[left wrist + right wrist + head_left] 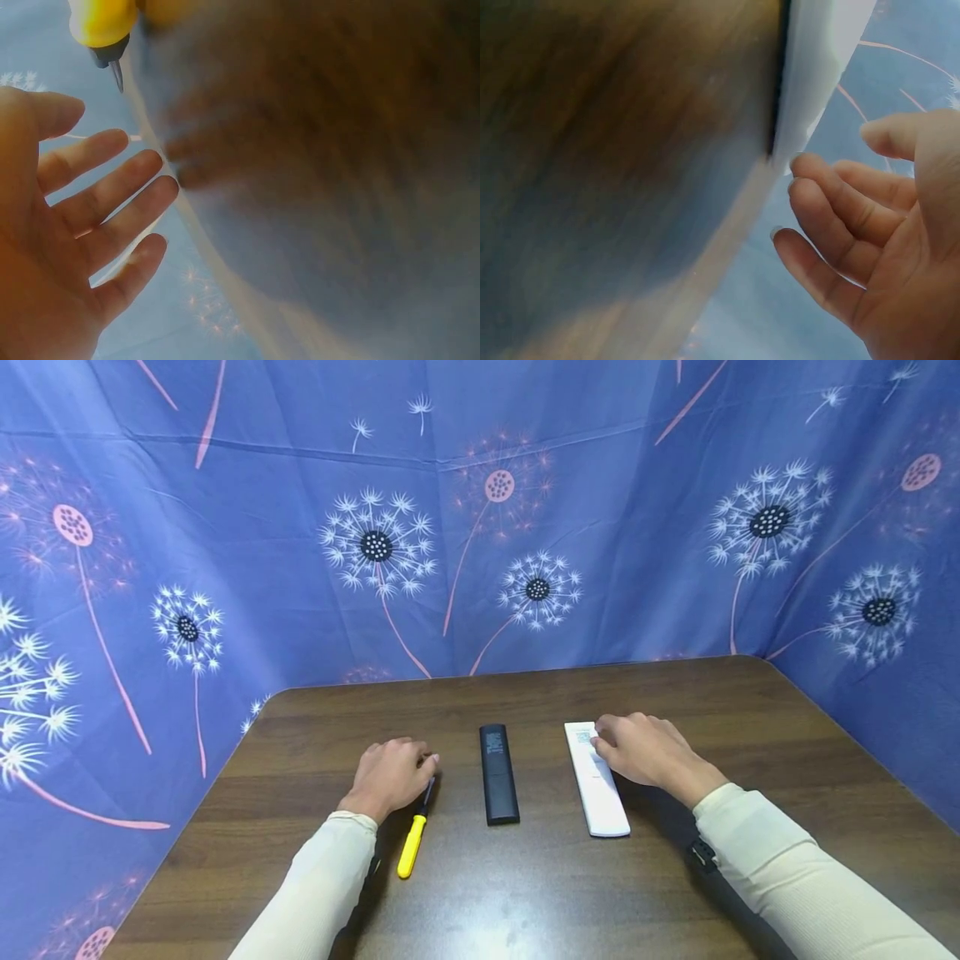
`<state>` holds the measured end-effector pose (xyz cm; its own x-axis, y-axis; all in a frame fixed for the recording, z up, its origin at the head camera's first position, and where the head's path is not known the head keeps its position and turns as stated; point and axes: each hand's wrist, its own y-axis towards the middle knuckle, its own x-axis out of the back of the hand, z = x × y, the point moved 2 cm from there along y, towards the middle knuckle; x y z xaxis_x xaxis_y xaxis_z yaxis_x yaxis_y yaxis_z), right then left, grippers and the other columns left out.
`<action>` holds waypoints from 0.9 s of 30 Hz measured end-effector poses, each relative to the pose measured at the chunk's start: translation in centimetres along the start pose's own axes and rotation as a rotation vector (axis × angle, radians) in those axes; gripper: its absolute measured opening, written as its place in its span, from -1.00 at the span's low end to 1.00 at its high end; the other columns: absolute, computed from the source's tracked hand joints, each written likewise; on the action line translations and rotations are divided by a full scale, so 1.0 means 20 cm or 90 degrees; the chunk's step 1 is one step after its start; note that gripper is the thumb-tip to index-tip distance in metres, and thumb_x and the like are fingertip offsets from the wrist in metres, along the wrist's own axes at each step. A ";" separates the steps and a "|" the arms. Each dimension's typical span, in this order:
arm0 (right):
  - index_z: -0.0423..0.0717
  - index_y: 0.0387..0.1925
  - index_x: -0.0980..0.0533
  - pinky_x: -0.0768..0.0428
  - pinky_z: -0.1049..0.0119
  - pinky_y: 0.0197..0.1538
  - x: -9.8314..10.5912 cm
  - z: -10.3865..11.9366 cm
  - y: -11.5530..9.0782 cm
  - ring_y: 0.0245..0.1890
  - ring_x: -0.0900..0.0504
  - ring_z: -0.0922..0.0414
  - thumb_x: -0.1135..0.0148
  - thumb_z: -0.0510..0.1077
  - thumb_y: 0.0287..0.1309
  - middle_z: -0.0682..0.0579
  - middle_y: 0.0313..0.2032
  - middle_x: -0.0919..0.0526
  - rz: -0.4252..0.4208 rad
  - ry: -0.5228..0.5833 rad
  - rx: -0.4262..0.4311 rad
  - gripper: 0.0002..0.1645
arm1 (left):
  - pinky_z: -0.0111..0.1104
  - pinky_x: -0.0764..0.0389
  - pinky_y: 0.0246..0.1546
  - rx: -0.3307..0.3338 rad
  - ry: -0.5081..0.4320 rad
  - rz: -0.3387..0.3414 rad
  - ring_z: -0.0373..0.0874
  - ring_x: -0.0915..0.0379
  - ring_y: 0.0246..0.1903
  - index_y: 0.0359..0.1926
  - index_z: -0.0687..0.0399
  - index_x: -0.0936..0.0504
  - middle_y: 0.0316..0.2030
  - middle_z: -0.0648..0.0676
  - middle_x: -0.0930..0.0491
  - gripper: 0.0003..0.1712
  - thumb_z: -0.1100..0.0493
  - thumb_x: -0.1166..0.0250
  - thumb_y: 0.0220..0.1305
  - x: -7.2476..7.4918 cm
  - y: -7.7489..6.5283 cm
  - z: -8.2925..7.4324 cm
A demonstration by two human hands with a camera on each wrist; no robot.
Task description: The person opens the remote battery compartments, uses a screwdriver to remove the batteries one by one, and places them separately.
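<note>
A screwdriver (414, 839) with a yellow handle and thin metal shaft lies on the table, its tip pointing away from me. My left hand (392, 774) is just beyond its tip; in the left wrist view the fingers are spread and hold nothing, with the screwdriver's handle (105, 22) above them. To the right lies a long white flat object (602, 797) with a printed square code near its far end. Over that end is my right hand (643, 749), its fingers loosely bent and nothing gripped. Whether the fingertips touch the white object cannot be told.
Between the hands lies a long black flat object (498, 777) with small print and a seam across it, like a remote face down. The brown wooden table (675, 902) ends at a blue dandelion-patterned cloth (285, 568) behind and at the sides.
</note>
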<state>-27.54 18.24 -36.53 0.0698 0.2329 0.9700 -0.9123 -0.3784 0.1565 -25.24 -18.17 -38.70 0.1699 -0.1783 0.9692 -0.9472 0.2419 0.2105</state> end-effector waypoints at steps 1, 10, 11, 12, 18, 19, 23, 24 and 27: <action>-0.21 0.04 -0.61 -0.41 0.21 -0.50 0.00 0.00 0.00 -0.46 -0.52 0.18 -0.18 -0.01 0.34 0.00 -0.24 -0.72 -0.003 -0.004 0.001 -0.59 | -0.06 -0.58 -0.16 0.000 -0.001 -0.001 -0.01 -0.65 -0.18 -0.04 0.01 -0.76 -0.15 0.04 -0.72 -0.64 -0.07 -0.16 0.44 0.00 0.00 0.00; -0.18 0.03 -0.63 -0.35 0.22 -0.55 0.02 0.04 -0.01 -0.49 -0.51 0.17 -0.19 0.01 0.32 -0.03 -0.24 -0.73 0.004 -0.013 0.004 -0.59 | 0.01 -0.55 -0.04 -0.011 -0.010 -0.012 0.01 -0.65 -0.11 -0.04 0.03 -0.76 -0.11 0.06 -0.72 -0.66 -0.04 -0.19 0.43 0.01 -0.01 -0.04; -0.18 0.03 -0.63 -0.34 0.22 -0.55 0.02 0.04 -0.01 -0.50 -0.50 0.17 -0.19 0.01 0.32 -0.03 -0.24 -0.73 0.005 -0.014 0.004 -0.59 | 0.01 -0.55 -0.03 -0.012 -0.010 -0.013 0.01 -0.65 -0.11 -0.03 0.03 -0.76 -0.10 0.06 -0.72 -0.66 -0.04 -0.20 0.43 0.01 -0.01 -0.04; -0.17 0.03 -0.63 -0.35 0.22 -0.55 0.02 0.04 -0.01 -0.49 -0.52 0.16 -0.19 0.01 0.32 -0.03 -0.25 -0.73 0.004 -0.016 0.005 -0.59 | 0.01 -0.55 -0.03 -0.013 -0.010 -0.016 0.01 -0.65 -0.10 -0.04 0.03 -0.76 -0.10 0.07 -0.72 -0.67 -0.04 -0.20 0.43 0.01 -0.01 -0.05; -0.16 0.02 -0.63 -0.41 0.15 -0.54 0.02 0.04 -0.02 -0.47 -0.57 0.14 -0.20 0.03 0.31 -0.04 -0.26 -0.73 -0.002 -0.027 0.004 -0.59 | -0.01 -0.56 -0.10 -0.011 -0.002 -0.016 -0.01 -0.65 -0.16 -0.07 0.00 -0.77 -0.15 0.05 -0.72 -0.69 -0.03 -0.20 0.43 0.01 -0.02 -0.06; -0.16 0.02 -0.63 -0.42 0.14 -0.53 0.02 0.04 -0.03 -0.47 -0.57 0.14 -0.20 0.03 0.31 -0.04 -0.26 -0.73 -0.002 -0.029 0.002 -0.59 | -0.02 -0.57 -0.12 -0.010 -0.001 -0.014 -0.02 -0.65 -0.18 -0.08 0.00 -0.77 -0.17 0.04 -0.72 -0.69 -0.03 -0.20 0.43 0.01 -0.02 -0.06; -0.15 0.00 -0.64 -0.46 0.09 -0.48 0.03 0.05 -0.03 -0.45 -0.59 0.12 -0.19 0.04 0.31 -0.02 -0.26 -0.73 -0.001 -0.032 -0.002 -0.59 | -0.05 -0.57 -0.17 -0.006 0.000 -0.012 -0.05 -0.63 -0.25 -0.10 -0.02 -0.77 -0.24 0.01 -0.70 -0.70 -0.04 -0.20 0.42 0.01 -0.03 -0.07; -0.15 -0.01 -0.64 -0.47 0.08 -0.47 0.03 0.05 -0.04 -0.44 -0.60 0.12 -0.20 0.04 0.31 -0.01 -0.26 -0.73 -0.001 -0.034 -0.002 -0.60 | -0.06 -0.57 -0.17 -0.007 0.000 -0.014 -0.05 -0.63 -0.26 -0.09 -0.03 -0.77 -0.25 0.01 -0.70 -0.71 -0.04 -0.21 0.42 0.01 -0.03 -0.07; -0.14 -0.04 -0.65 -0.46 0.08 -0.48 0.02 0.06 -0.05 -0.46 -0.58 0.12 -0.20 0.04 0.31 0.02 -0.31 -0.72 0.002 -0.031 -0.005 -0.62 | -0.06 -0.58 -0.18 -0.012 -0.001 -0.020 -0.04 -0.63 -0.26 -0.09 -0.03 -0.77 -0.25 0.01 -0.69 -0.71 -0.03 -0.21 0.41 0.01 -0.03 -0.08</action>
<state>-26.19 17.69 -36.04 0.0864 0.1871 0.9785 -0.9157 -0.3720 0.1520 -24.18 -16.77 -38.48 0.1985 -0.1872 0.9620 -0.9361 0.2546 0.2427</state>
